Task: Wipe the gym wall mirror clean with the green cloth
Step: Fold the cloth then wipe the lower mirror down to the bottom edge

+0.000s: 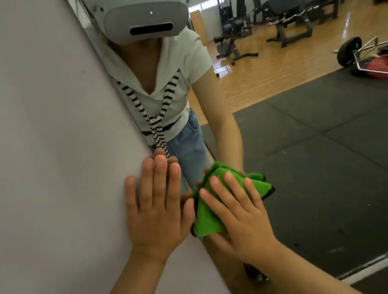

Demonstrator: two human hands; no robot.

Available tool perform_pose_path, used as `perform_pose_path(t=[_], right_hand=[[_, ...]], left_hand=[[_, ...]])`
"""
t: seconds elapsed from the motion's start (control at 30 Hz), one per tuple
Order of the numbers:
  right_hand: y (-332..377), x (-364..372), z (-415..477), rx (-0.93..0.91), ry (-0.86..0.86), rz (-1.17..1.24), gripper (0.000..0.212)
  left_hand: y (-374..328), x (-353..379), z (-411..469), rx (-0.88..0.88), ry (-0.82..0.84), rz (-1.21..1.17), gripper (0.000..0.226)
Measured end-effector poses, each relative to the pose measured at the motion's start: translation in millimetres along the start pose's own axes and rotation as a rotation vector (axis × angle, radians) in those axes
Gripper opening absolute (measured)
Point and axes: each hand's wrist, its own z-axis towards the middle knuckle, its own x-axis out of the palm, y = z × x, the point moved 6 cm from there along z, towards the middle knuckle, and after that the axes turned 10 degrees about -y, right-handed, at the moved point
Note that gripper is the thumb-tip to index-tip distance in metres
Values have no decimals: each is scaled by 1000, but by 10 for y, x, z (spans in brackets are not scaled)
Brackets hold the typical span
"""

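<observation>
Best to keep pressure even under the right hand [243, 217] and sweep in overlapping strokes outward from the edge, missing no strip. Pressing flat, fingers straight and spread, on the bunched green cloth [207, 219], low on the mirror [337, 152] near its left edge. Bracing with the left hand [157, 206], open, palm on the grey wall [39, 142] just beside it.

1. One wide-angle camera, worn on the head, faces forward and down, very near the large glass wall mirror [312, 156].
2. Its grey plastic headset [145, 12] shows reflected there.
</observation>
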Motion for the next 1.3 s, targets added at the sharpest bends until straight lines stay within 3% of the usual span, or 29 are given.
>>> perform_pose_path(t=[0.1,0.2,0.33,0.43,0.6,0.7,0.77,0.87,0.93,0.97,1.1,1.3], right_hand=[[-111,-17,-53,-138,42,-52,63],[-218,-95,21,-149,50,-83,59],[-108,-61,150,121,-14,-61,74],[240,78,245,304,-106,17,63],[646,360,-14,122,-13,-20,55],[496,247,-61,140,-12,-85,57],[247,77,22,294,-96,-115,58],[-131,-89,66,765,-312,-62,66],[-6,15,56,1001,-430,82,71],[189,118,48,1026,-442,125,74],[873,448,-184,954,-355,130,69],[510,307,42,874,-352,48,79]], left_hand=[[2,-14,7,13,16,-25,64],[14,-55,69,3,56,-49,73],[127,-215,78,75,164,-155,75],[416,-320,132,200,180,-130,72],[577,-275,212,352,144,-78,63],[558,-260,176,371,113,-50,65],[555,-251,170,376,108,-34,65],[539,-238,173,386,110,5,68],[537,-240,164,394,110,22,71],[540,-242,167,399,108,26,73],[540,-244,175,404,118,9,75],[544,-239,165,402,112,20,74]])
